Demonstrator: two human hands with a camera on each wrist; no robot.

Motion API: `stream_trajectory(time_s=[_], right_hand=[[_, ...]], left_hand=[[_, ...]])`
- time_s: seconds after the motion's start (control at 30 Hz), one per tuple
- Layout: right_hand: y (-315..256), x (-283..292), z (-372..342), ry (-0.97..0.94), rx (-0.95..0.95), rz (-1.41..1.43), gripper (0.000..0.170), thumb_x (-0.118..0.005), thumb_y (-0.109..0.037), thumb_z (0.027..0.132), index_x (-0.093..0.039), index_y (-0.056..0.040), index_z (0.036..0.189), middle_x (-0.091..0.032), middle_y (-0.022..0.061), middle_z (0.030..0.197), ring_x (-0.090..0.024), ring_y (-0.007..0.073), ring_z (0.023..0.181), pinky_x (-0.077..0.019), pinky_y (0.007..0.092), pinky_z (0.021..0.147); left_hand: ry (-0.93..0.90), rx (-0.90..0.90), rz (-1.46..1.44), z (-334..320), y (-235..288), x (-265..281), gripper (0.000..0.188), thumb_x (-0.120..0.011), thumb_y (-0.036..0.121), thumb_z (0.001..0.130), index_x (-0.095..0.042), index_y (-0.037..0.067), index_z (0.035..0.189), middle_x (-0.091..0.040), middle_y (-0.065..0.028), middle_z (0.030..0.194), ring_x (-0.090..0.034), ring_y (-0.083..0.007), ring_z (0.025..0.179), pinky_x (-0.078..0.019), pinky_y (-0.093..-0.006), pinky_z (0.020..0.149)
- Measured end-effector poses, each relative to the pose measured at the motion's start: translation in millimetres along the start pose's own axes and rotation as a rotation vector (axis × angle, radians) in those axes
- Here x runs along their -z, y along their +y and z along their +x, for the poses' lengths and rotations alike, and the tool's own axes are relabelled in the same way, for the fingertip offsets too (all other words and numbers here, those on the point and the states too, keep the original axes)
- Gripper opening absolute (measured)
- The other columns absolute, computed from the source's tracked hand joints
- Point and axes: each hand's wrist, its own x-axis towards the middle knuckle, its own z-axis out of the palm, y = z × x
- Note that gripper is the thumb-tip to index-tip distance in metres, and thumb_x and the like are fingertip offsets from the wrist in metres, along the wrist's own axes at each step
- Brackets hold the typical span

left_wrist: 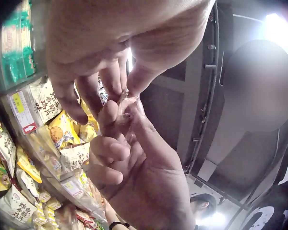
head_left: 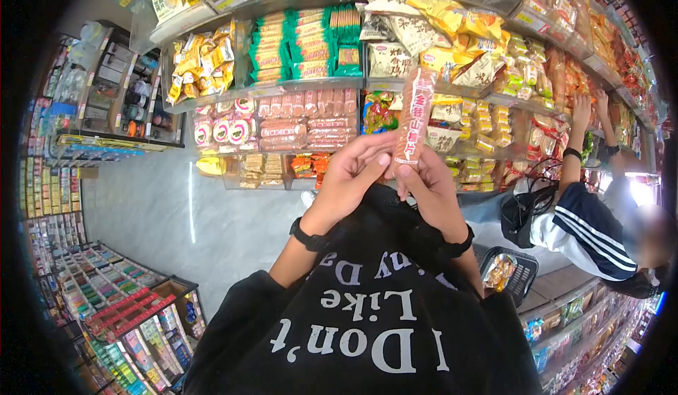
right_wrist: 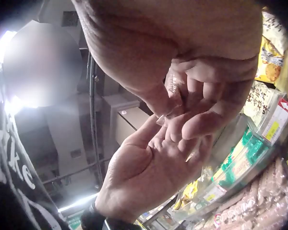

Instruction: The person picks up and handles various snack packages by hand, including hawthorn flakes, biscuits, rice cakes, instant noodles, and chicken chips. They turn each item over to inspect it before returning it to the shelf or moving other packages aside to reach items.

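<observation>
A long pinkish-red packet with white characters [head_left: 415,116] stands out from between the two hands, its lower end at the thumbs. My left hand [head_left: 353,180] pinches that end from the left, thumb tip against it. From the other side my right hand [head_left: 432,187] grips the same end, thumb bent over it. In the left wrist view, my left hand [left_wrist: 129,33] is above and my right hand [left_wrist: 149,177] below, fingertips meeting at a clear wrapper edge [left_wrist: 127,112]. The right wrist view shows my right hand [right_wrist: 182,43] above my left hand [right_wrist: 144,167], with clear wrapper [right_wrist: 162,120] between them.
Shelves of packaged snacks [head_left: 307,45] stand in front. At right, a person in a striped sleeve [head_left: 593,236] reaches to the shelf, near a black basket [head_left: 521,278] holding packets. Grey floor [head_left: 148,211] lies left, beside a display rack [head_left: 141,310].
</observation>
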Motion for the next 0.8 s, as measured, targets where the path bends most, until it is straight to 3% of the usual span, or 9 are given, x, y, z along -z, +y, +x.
stream_trajectory(time_s=[0.07,0.27,0.4,0.5,0.67,0.8], right_hand=[[-5.6,1.0,7.3,0.029,0.064,0.046,0.032,-0.056,-0.016,0.106,-0.052,-0.0015,0.134,-0.063,0.0002,0.092,-0.055,0.0036,0.069,-0.0470,0.0205,0.063],[-30.5,5.3,44.4,0.146,0.222,0.119,0.029,-0.056,-0.018,0.107,-0.055,-0.0019,0.130,-0.062,-0.0001,0.089,-0.052,0.0027,0.066,-0.0453,0.0201,0.058],[-35.4,32.9,74.1,0.237,0.304,-0.142,0.025,-0.057,-0.021,0.106,-0.060,-0.0024,0.123,-0.060,-0.0022,0.084,-0.053,0.0029,0.066,-0.0431,0.0203,0.055],[-46.1,50.1,82.7,0.342,0.211,-0.036,0.027,-0.056,-0.025,0.107,-0.063,-0.0044,0.123,-0.053,-0.0054,0.074,-0.050,0.0040,0.068,-0.0425,0.0214,0.059],[-48.9,63.3,81.7,0.195,0.211,0.578,0.034,-0.054,-0.027,0.107,-0.051,-0.0072,0.134,-0.051,-0.0040,0.089,-0.044,0.0045,0.071,-0.0383,0.0211,0.060],[-46.7,50.1,79.4,0.215,0.220,0.493,0.037,-0.054,-0.029,0.108,-0.051,-0.0066,0.138,-0.053,-0.0038,0.089,-0.043,0.0044,0.068,-0.0357,0.0222,0.058]], left_hand=[[0.021,-0.053,0.023,-0.5,2.2,-3.4,0.038,-0.056,0.011,0.105,-0.051,-0.002,0.140,-0.062,-0.0156,0.137,-0.065,-0.0244,0.119,-0.0499,-0.0374,0.102],[0.066,0.003,-0.030,-5.2,-5.2,11.9,0.031,-0.054,0.010,0.105,-0.052,0.001,0.134,-0.067,-0.0132,0.125,-0.070,-0.0208,0.107,-0.0549,-0.0315,0.090],[0.105,-0.029,-0.006,-9.4,-0.8,19.0,0.025,-0.056,0.011,0.105,-0.056,0.001,0.128,-0.069,-0.0136,0.119,-0.070,-0.0200,0.102,-0.0553,-0.0317,0.089],[0.171,-0.035,-0.017,-13.1,0.8,24.1,0.023,-0.057,0.011,0.104,-0.058,-0.001,0.124,-0.069,-0.0140,0.115,-0.070,-0.0203,0.100,-0.0550,-0.0324,0.090],[0.253,-0.034,-0.031,-18.9,3.0,33.8,0.022,-0.057,0.011,0.104,-0.059,-0.001,0.122,-0.071,-0.0139,0.110,-0.071,-0.0199,0.097,-0.0549,-0.0326,0.090],[0.332,-0.020,-0.067,-20.9,-1.7,44.7,0.022,-0.056,0.014,0.104,-0.061,-0.001,0.119,-0.072,-0.0135,0.108,-0.071,-0.0190,0.094,-0.0547,-0.0312,0.089]])
